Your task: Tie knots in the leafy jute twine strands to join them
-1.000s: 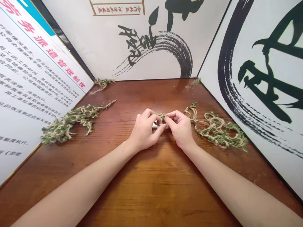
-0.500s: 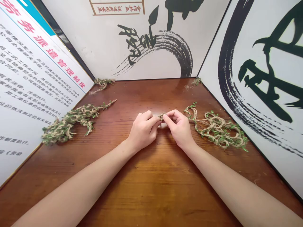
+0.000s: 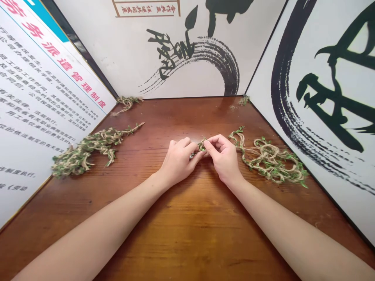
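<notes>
Looking down from my head view, my left grip (image 3: 178, 160) and right grip (image 3: 224, 158) are both clenched on a short piece of leafy jute twine (image 3: 201, 146), pinching it between them just above the wooden tabletop (image 3: 181, 238). A looped tangle of leaf-wound twine (image 3: 271, 162) lies just beyond my right grip, and a longer leafy bunch (image 3: 84, 153) lies well left of my left grip. Two small twine scraps (image 3: 127, 102) sit far ahead of both grips, at the tabletop's back corners.

Soft, even indoor light fills the frame; a pale glare is caught on the glossy reddish-brown wooden tabletop (image 3: 187, 230), faint shadows are cast beneath the left hand (image 3: 178, 164) and right hand (image 3: 224, 160), and white printed wall panels (image 3: 322, 156) are bowed by wide-angle distortion.
</notes>
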`<state>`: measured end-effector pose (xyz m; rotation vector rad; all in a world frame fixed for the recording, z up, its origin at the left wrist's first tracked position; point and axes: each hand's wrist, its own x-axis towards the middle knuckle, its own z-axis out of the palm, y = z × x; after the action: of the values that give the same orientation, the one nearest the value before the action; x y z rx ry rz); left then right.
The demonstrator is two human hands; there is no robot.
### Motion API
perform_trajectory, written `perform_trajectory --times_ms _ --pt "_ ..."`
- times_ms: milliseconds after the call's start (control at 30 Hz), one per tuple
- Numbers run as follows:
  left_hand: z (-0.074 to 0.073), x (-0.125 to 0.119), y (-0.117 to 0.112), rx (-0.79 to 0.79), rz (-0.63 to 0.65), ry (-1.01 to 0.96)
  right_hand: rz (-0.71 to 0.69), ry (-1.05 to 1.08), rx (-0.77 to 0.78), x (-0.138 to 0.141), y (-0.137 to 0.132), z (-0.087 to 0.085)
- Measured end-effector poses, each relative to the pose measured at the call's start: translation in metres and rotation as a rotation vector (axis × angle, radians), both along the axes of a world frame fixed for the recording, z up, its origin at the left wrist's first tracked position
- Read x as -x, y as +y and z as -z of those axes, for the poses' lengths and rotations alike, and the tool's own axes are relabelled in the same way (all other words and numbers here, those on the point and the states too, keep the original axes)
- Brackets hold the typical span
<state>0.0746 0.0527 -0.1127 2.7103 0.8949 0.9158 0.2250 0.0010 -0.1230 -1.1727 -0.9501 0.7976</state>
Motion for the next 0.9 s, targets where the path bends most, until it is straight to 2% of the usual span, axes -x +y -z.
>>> perform_trajectory --times_ms 233,367,533,600,733,900 --pt "-0.0068 0.0005 -0.0039 -0.107 0.172 -0.136 0.015 -0.033 0.029 -0.0019 0.0019 0.0037" --pt "-0.0053 0.0002 -0.0030 -0.056 0.162 -0.110 0.019 -0.015 0.021 -0.0015 0.0011 0.0017" --pt "-0.0032 -0.0005 -0.0014 0.052 0.075 -0.021 -0.019 0.004 0.008 0.0000 0.0002 -0.0012" --pt "-0.0025 -0.0008 -0.0007 0.052 0.112 -0.044 -0.019 -0.003 0.013 -0.0004 0.0005 -0.0010" --pt "-0.0025 -0.0008 0.0007 -0.011 0.241 -0.098 -0.003 -0.023 0.031 -0.0023 0.0016 0.0007" --pt "-0.0068 0.0005 0.0016 -0.163 0.276 -0.021 0.001 0.040 0.053 -0.0028 0.0021 0.0010"
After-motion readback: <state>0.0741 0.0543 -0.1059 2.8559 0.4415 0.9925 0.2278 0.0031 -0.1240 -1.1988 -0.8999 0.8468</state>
